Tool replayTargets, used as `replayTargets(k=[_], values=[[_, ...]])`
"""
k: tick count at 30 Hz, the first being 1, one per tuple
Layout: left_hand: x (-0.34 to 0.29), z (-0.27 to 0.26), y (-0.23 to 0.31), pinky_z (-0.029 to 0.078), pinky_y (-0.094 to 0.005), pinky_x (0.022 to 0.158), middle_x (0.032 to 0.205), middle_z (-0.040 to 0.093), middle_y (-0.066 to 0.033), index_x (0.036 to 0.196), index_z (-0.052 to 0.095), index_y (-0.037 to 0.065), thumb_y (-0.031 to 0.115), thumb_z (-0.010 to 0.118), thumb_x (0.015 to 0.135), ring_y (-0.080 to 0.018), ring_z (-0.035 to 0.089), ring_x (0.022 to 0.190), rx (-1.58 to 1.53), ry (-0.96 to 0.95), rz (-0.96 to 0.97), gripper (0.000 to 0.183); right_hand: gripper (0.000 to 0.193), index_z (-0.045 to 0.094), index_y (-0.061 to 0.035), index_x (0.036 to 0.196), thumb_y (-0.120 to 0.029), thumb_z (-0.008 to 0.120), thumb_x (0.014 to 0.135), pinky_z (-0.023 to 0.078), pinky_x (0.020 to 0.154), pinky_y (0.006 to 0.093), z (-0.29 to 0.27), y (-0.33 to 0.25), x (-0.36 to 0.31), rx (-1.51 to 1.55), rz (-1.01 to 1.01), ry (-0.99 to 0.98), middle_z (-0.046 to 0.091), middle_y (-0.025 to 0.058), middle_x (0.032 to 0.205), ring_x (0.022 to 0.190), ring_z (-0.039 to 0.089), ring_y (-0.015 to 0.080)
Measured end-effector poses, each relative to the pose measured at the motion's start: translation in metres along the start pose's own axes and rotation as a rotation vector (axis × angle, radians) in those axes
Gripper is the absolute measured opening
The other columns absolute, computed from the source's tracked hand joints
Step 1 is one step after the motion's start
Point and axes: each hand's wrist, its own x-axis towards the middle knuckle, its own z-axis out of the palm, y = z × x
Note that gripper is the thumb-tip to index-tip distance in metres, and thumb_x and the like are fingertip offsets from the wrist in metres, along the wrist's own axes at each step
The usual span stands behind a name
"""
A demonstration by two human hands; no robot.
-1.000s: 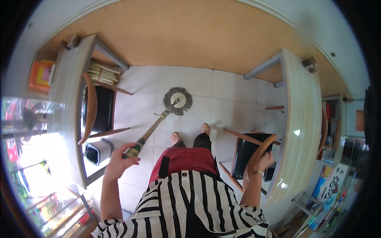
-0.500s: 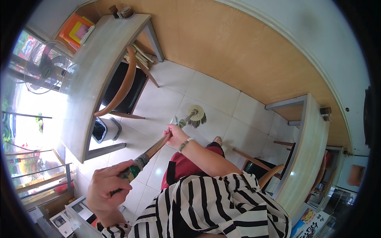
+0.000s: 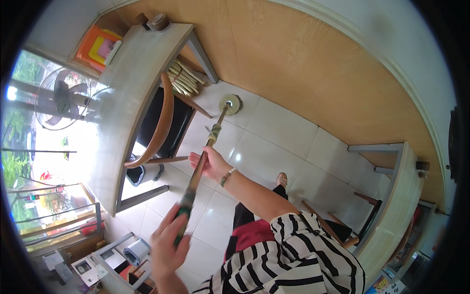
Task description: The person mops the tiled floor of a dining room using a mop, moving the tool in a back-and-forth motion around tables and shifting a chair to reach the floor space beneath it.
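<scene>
A mop [image 3: 196, 177] with a long wooden handle slants from me toward the far table. My left hand [image 3: 169, 245], a little blurred, is closed round the green-taped top end of the handle. Farther down, my right hand [image 3: 213, 164], with a beaded bracelet at the wrist, holds the shaft, some of its fingers loosely extended. The round, pale yellow mop head [image 3: 230, 104] rests on the tiled floor beside the wooden chair [image 3: 169, 122]; grey strands show at its edge.
At the left stands a long table [image 3: 110, 105] with a fan [image 3: 62, 98] beside it. Bundled pale sticks [image 3: 184, 79] lie beneath, and a bin [image 3: 147, 174] stands by its leg. A wood-panelled wall [image 3: 284, 63] runs behind. Another table [image 3: 391, 201] with chairs is at the right.
The mop head has moved away and left, nearer the bundled sticks. My left hand has shifted right and closer to me, so the handle stands steeper in view. Both hands keep hold.
</scene>
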Motion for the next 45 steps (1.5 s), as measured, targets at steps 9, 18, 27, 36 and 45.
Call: replayTargets(k=[9, 18, 27, 36, 45], values=[[0.168, 0.183, -0.09, 0.045, -0.0397, 0.078, 0.101, 0.056, -0.0289, 0.127, 0.032, -0.011, 0.002, 0.057, 0.065, -0.0394, 0.057, 0.093, 0.014, -0.068, -0.376, 0.069, 0.013, 0.051, 0.0074, 0.071, -0.004, 0.053, 0.078, 0.053, 0.056, 0.0406, -0.072, -0.088, 0.132, -0.286, -0.071, -0.075, 0.055, 0.0179, 0.068, 0.057, 0.058, 0.0275], [0.128, 0.26, -0.069, 0.046, -0.0285, 0.066, 0.082, 0.055, -0.0122, 0.134, 0.022, -0.005, 0.001, 0.059, 0.059, -0.0198, 0.052, 0.069, -0.007, -0.358, -0.516, 0.085, 0.033, 0.026, 0.0018, 0.105, -0.005, 0.048, 0.081, 0.047, 0.037, 0.0332, -0.156, -0.142, 0.175, -0.79, -0.291, 0.177, 0.049, 0.0157, 0.073, 0.046, 0.053, 0.0204], [0.062, 0.211, 0.008, 0.046, -0.0284, 0.077, 0.097, 0.059, -0.0149, 0.137, 0.02, 0.001, 0.005, 0.068, 0.059, -0.0213, 0.059, 0.087, 0.175, -0.884, -0.469, 0.092, 0.056, 0.008, -0.0079, 0.122, -0.003, 0.045, 0.081, 0.053, 0.043, 0.0348, -0.249, -0.111, -0.009, -0.419, -0.31, 0.219, 0.049, 0.0174, 0.082, 0.048, 0.058, 0.0238], [0.127, 0.324, 0.055, 0.045, -0.0444, 0.073, 0.092, 0.051, -0.025, 0.136, 0.017, 0.007, 0.002, 0.061, 0.063, -0.042, 0.053, 0.083, 0.265, -1.313, 0.156, 0.086, 0.026, 0.025, -0.0067, 0.102, -0.003, 0.042, 0.082, 0.045, 0.034, 0.0351, -0.379, -0.196, -0.101, 0.031, -0.686, 0.568, 0.045, 0.0106, 0.068, 0.043, 0.053, 0.0231], [0.14, 0.328, 0.055, 0.044, -0.0464, 0.069, 0.083, 0.056, -0.0216, 0.126, 0.038, 0.006, -0.004, 0.047, 0.069, -0.0398, 0.056, 0.078, 0.416, -0.854, 0.28, 0.059, 0.015, 0.034, -0.0015, 0.091, -0.007, 0.044, 0.082, 0.052, 0.056, 0.0456, -0.397, -0.253, -0.071, 0.061, -0.602, 0.568, 0.041, 0.0128, 0.08, 0.062, 0.052, 0.0268]])
